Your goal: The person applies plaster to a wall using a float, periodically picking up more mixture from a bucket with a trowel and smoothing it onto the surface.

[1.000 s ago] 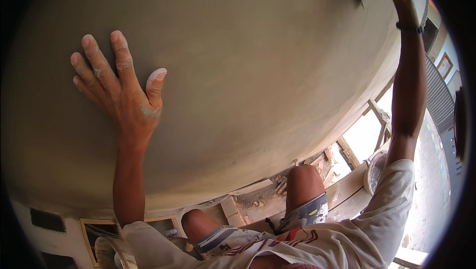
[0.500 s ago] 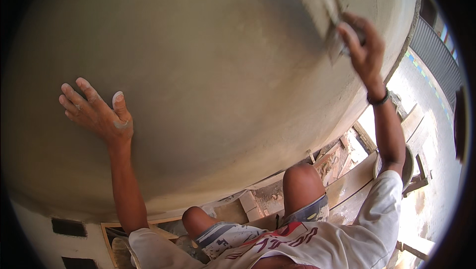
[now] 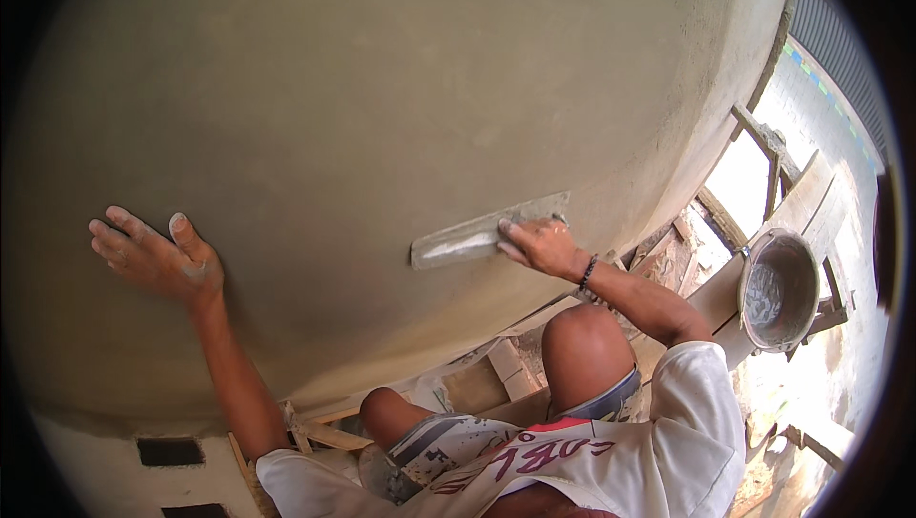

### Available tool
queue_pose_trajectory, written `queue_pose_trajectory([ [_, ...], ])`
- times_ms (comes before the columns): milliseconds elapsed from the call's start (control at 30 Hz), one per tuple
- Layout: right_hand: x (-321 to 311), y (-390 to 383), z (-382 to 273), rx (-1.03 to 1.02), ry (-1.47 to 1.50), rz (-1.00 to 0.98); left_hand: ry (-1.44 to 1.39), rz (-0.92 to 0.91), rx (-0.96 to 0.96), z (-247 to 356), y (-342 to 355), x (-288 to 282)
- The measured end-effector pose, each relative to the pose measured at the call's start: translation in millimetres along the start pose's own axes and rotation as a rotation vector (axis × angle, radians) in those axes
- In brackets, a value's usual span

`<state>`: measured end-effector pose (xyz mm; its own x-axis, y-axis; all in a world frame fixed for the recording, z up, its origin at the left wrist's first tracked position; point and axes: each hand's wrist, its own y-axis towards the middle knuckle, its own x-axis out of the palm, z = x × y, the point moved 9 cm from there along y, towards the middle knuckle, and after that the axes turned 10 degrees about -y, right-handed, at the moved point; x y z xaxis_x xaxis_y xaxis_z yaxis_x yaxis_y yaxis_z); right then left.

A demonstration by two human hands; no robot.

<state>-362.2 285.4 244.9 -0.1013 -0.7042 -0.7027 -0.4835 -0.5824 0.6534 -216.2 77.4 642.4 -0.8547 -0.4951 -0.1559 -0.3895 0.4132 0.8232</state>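
hands (image 3: 157,259) (image 3: 542,245): 2 | trowel (image 3: 453,241): 1 | bucket (image 3: 798,281): 1 | bracelet (image 3: 588,272): 1 | bare knees (image 3: 589,341) (image 3: 385,408): 2 | dark wall openings (image 3: 172,451) (image 3: 196,511): 2

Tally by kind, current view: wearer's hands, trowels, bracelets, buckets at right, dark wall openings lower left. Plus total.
Hands: 2 (left hand, right hand)
Trowel: 1
Bracelet: 1
Bucket: 1
Dark openings: 2
Total: 7

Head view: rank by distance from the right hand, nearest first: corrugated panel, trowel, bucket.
1. Trowel: held in the right hand, blade extending left.
2. Bucket: off to the right, beside the planks.
3. Corrugated panel: farthest, upper right, in the background.
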Motion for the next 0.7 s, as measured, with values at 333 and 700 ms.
queue_pose_trajectory([
  [333, -338.5, 85.2, 275.0, 0.453, 0.315, 0.786, -0.015, 0.059, 0.054, 1.4, 4.4, -4.6],
  [700, -81.4, 41.7, 26.1, 0.191, 0.059, 0.344, 0.013, 0.043, 0.175, 2.7, 3.0, -7.8],
])
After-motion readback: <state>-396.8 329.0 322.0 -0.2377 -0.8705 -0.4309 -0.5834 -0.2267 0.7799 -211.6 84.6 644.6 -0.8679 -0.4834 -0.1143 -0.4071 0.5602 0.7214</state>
